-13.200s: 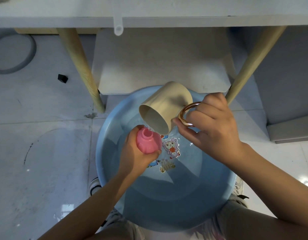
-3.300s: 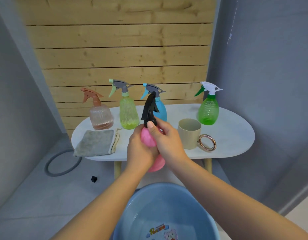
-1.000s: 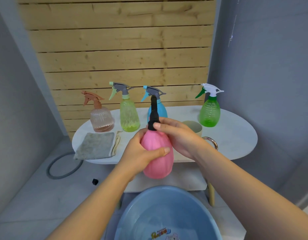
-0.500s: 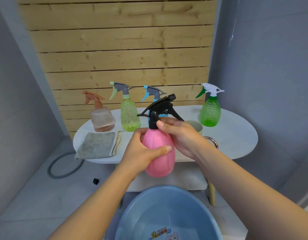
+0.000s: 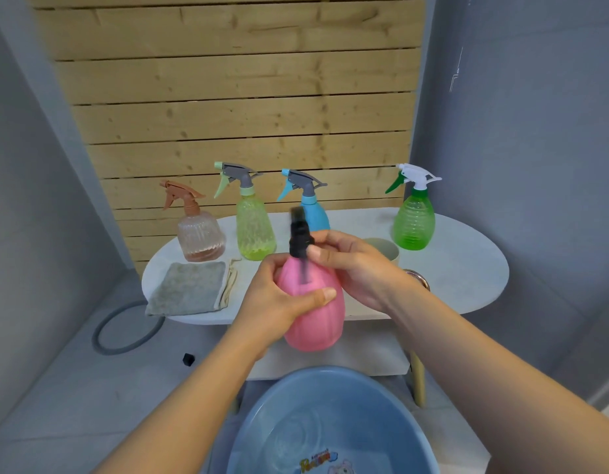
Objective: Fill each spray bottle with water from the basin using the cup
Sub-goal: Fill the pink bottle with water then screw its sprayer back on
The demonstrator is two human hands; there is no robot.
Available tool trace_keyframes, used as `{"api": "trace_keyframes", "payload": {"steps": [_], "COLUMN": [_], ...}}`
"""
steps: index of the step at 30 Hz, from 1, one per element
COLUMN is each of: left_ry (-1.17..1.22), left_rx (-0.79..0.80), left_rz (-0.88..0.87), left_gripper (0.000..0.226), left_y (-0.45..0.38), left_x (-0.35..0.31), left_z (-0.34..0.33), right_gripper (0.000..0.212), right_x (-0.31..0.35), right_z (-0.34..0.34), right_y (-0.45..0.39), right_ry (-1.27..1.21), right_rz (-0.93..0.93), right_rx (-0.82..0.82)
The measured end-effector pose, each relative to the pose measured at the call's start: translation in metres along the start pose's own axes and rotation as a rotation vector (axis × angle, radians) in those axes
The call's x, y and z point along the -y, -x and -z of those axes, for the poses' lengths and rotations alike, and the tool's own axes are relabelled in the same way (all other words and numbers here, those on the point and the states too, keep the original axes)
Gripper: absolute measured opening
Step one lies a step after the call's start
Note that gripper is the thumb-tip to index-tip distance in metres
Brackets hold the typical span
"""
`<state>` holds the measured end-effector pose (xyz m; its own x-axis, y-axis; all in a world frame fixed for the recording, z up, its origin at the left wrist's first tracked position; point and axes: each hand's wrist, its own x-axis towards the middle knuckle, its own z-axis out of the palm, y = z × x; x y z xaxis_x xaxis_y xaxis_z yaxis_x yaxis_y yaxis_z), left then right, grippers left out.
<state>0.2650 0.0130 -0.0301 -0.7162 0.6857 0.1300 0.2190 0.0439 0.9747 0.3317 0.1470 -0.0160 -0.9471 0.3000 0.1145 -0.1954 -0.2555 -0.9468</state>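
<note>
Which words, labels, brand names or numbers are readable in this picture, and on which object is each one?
Colourful lettering inside the blue basin, on the cartoon sticker at its bottom: blurred and cut by the frame edge, not readable.
Pink spray bottle, the four spray bottles on the table, cup, grey cloth: no text visible.

Opaque, smooth matt plastic on the pink spray bottle; black plastic trigger head, blurred. Translucent ribbed plastic on the green spray bottle. Soft napped cloth on the grey towel. Knotty bare wood slats. Glossy blue plastic basin.
</note>
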Motion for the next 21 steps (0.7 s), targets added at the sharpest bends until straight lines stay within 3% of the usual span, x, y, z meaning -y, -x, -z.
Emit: {"api": "trace_keyframes", "payload": {"steps": [3, 7, 11, 13, 16, 18, 21], "left_ry": [-0.050, -0.065, -0.050, -0.047, -0.059, -0.070, -0.086], "left_rx": [0.007, 0.005, -0.008, -0.011, 0.036, 0.061, 0.041], "left_rz": [-0.013, -0.014, 0.007, 0.015, 0.011, 0.008, 0.006], "left_gripper": [0.053, 0.054, 0.069, 0.072, 0.067, 0.064, 0.064], "left_y": [-0.0003, -0.0007, -0.0021, -0.0029, -0.0043, -0.0036, -0.0024], "left_x": [-0.0020, -0.0019, 0.0010, 0.0017, 0.0017, 0.0009, -0.0001], "left_z": [-0.0007, -0.0009, -0.0011, -0.0002, 0.0019, 0.0026, 0.0002], "right_gripper": [0.031, 0.054, 0.026, 0.027, 0.045, 0.042, 0.028], "right_x": [-0.0006, 0.0032, 0.0026, 0.0015, 0.0046, 0.0048, 0.0052], "right_z": [0.0006, 0.0009, -0.0029, -0.0021, 0.0010, 0.0027, 0.0015], "right_y": [-0.0034, -0.0019, -0.0014, -0.0031, -0.0013, 0.0009, 0.0017], "right_ry": [-0.018, -0.029, -0.002, 0.002, 0.040, 0.102, 0.231], "right_rz": [0.016, -0.057, -0.018, 0.004, -0.039, -0.041, 0.019], "right_rx": [-0.046, 0.010, -0.039, -0.080, 0.025, 0.089, 0.015]}}
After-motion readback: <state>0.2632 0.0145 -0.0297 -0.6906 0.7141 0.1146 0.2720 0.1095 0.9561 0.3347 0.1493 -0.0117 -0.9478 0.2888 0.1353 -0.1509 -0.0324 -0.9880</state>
